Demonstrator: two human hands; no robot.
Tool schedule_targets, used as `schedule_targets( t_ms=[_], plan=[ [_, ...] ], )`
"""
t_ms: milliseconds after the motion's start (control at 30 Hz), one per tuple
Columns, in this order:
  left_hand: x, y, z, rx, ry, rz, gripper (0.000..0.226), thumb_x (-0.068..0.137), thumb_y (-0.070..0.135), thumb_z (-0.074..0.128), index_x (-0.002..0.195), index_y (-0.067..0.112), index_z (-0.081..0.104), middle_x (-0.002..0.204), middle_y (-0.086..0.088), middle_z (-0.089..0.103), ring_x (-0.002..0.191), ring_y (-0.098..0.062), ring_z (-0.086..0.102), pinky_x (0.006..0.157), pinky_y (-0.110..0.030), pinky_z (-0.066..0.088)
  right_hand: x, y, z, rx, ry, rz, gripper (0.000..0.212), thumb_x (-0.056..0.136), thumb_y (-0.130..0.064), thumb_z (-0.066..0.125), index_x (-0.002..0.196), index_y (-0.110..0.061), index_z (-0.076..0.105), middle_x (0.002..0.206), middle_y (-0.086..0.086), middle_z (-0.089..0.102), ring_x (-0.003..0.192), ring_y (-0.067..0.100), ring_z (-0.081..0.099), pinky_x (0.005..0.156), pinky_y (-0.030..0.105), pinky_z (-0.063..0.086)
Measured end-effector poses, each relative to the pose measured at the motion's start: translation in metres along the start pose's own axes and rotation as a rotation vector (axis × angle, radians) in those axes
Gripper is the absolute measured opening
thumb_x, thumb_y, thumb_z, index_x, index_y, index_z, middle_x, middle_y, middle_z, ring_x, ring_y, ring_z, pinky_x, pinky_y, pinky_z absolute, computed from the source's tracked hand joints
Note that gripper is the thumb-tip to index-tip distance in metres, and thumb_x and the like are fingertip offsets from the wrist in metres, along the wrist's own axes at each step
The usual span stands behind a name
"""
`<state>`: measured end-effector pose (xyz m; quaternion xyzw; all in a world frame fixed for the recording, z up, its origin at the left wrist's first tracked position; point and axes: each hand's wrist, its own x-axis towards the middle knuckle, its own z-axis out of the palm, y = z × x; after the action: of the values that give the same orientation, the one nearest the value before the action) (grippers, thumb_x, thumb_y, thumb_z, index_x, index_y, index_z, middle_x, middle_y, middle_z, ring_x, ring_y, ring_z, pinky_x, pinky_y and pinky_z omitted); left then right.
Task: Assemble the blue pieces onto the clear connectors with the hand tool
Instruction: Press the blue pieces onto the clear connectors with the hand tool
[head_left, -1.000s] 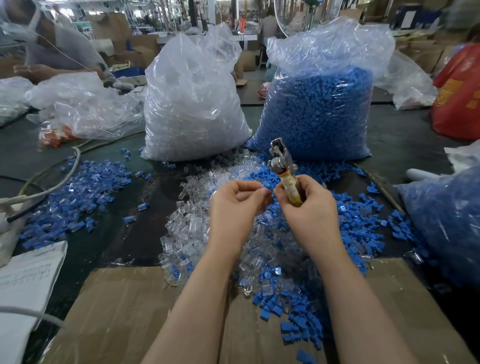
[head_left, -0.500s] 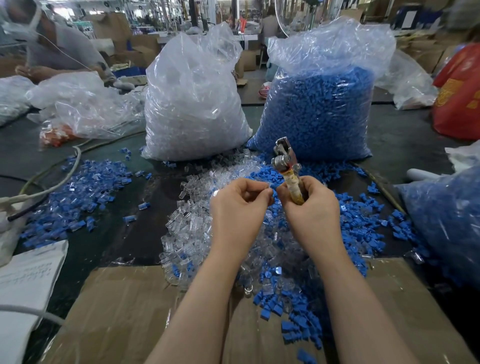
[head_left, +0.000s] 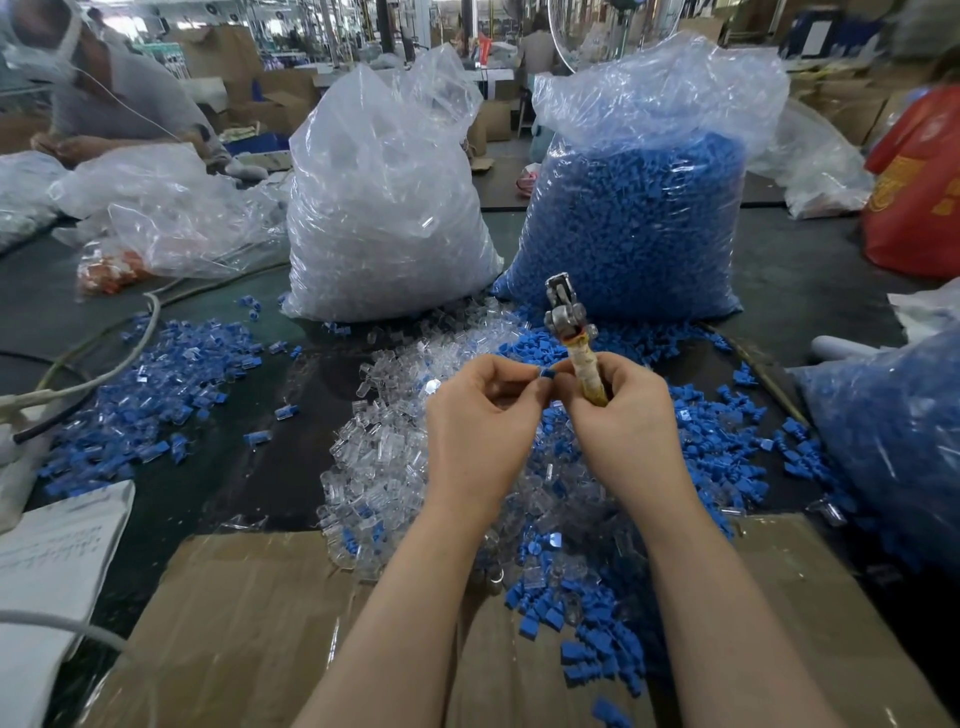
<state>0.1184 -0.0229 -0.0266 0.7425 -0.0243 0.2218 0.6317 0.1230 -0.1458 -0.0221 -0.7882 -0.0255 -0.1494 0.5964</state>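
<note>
Blue piece is sitting pinched between the curled fingertips of the left hand, right where both hands are meeting above the middle of the table. Whether a clear connector is also being held there, I cannot tell, since the fingers are covering that spot. Right hand is gripping the tool with its fingers wrapped round the yellowish handle, and the tool is standing nearly upright, its metal head pointing up and away from the person, its thumb and forefinger reaching toward the blue piece. Below the hands a loose heap of clear connectors is lying mixed with blue pieces, and more blue pieces are spreading to the right of it. A flattened cardboard sheet is lying at the near edge, with some parts spilling onto it. Behind the heap two large plastic bags are standing side by side: the clear bag on the left is holding clear connectors, and the blue bag on the right is holding blue pieces. To the far left another pile of blue parts, some with clear bits among them, is lying beside a pale cable. A paper sheet is resting at the near left edge. Another person is working at the far left of the table.
</note>
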Motion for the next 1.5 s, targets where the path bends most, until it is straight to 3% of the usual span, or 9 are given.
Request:
schedule_targets(
  t_ms=[233,367,433,633,833,933,1067,1267,1500],
  plan=[
    [0.000,0.003,0.000,-0.130,0.038,-0.109,0.011,0.084,0.001,0.073,0.081,0.011,0.069,0.075,-0.003,0.074,0.073,-0.014,0.074,0.069,-0.026,0.060,0.000,0.000,0.000,-0.032,-0.026,-0.008,0.010,0.092,-0.019,0.065,0.083,-0.023,0.067,0.064,-0.007,0.064,0.044,0.000,0.045,0.043,0.014,0.035],
    [0.003,0.008,-0.003,-0.427,0.039,-0.249,0.005,0.088,-0.005,0.066,0.090,0.000,0.065,0.075,-0.011,0.074,0.071,-0.018,0.074,0.067,-0.021,0.058,0.000,-0.003,-0.004,-0.061,-0.014,0.008,0.009,0.092,-0.023,0.064,0.084,-0.019,0.066,0.076,0.005,0.069,0.064,0.020,0.061,0.062,0.039,0.053],
    [0.004,0.009,-0.006,-0.506,0.039,-0.269,0.005,0.088,-0.005,0.065,0.091,0.000,0.064,0.075,-0.010,0.075,0.071,-0.017,0.074,0.067,-0.021,0.057,0.000,-0.003,-0.006,-0.101,-0.040,0.009,0.009,0.092,-0.023,0.064,0.085,-0.018,0.066,0.077,0.008,0.068,0.070,0.027,0.062,0.068,0.046,0.054],
    [0.009,0.007,-0.012,-0.534,0.040,-0.217,0.007,0.088,-0.004,0.065,0.089,0.003,0.064,0.072,-0.007,0.074,0.071,-0.017,0.073,0.070,-0.021,0.057,0.000,-0.003,-0.012,-0.245,-0.159,-0.007,0.004,0.089,-0.018,0.063,0.086,-0.020,0.063,0.079,0.002,0.067,0.078,0.030,0.062,0.070,0.048,0.053],
    [0.011,0.008,-0.014,-0.486,0.037,-0.132,0.007,0.089,-0.006,0.063,0.090,0.001,0.063,0.070,0.001,0.072,0.069,-0.011,0.071,0.068,-0.019,0.055,0.000,0.000,-0.013,-0.370,-0.258,-0.037,0.012,0.087,-0.019,0.064,0.082,-0.022,0.054,0.069,-0.003,0.059,0.060,0.019,0.052,0.056,0.037,0.042],
    [0.011,0.007,-0.015,-0.471,0.030,-0.111,0.006,0.088,-0.006,0.064,0.091,0.000,0.064,0.075,-0.004,0.072,0.072,-0.015,0.071,0.071,-0.021,0.057,0.001,0.001,-0.012,-0.376,-0.267,-0.044,0.014,0.087,-0.018,0.064,0.082,-0.023,0.052,0.068,-0.005,0.057,0.059,0.017,0.051,0.054,0.033,0.040],
    [0.010,0.007,-0.015,-0.453,0.009,-0.082,0.005,0.088,-0.004,0.065,0.091,0.000,0.064,0.078,-0.007,0.073,0.075,-0.019,0.072,0.073,-0.025,0.058,0.000,0.001,-0.012,-0.378,-0.276,-0.059,0.010,0.088,-0.018,0.063,0.087,-0.023,0.053,0.074,-0.002,0.059,0.064,0.022,0.054,0.059,0.040,0.045],
    [0.010,0.007,-0.016,-0.427,-0.010,-0.064,0.007,0.087,-0.002,0.066,0.088,0.005,0.064,0.071,0.002,0.072,0.070,-0.010,0.070,0.072,-0.024,0.058,-0.002,0.000,-0.012,-0.410,-0.271,-0.070,0.013,0.082,-0.009,0.056,0.085,-0.022,0.053,0.067,-0.001,0.056,0.063,0.026,0.052,0.057,0.043,0.045],
    [0.010,0.011,-0.017,-0.422,0.006,-0.079,0.006,0.087,-0.002,0.066,0.087,0.004,0.064,0.076,-0.005,0.072,0.074,-0.021,0.070,0.080,-0.038,0.060,-0.005,-0.002,-0.008,-0.444,-0.214,-0.104,0.014,0.078,-0.007,0.054,0.078,-0.022,0.054,0.065,-0.001,0.058,0.062,0.024,0.053,0.057,0.044,0.046]
  ],
)
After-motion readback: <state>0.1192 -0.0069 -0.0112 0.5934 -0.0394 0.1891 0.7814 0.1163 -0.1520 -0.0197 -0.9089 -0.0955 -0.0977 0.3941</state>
